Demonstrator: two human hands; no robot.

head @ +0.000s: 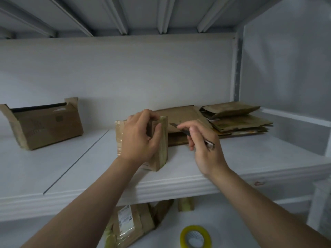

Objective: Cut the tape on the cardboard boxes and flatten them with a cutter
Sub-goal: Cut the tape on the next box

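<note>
One taped box (162,154) stands near the shelf's (89,169) front edge, middle. The left hand (141,138) grips its top. The right hand (204,151) pinches one cutter (187,133), its blade just beside the box. One open box (48,124) sits at the back left. Flattened boxes (236,120), perhaps several, are stacked at the back right. Below lie one parcel (129,224) and one tape roll (195,237).
</note>
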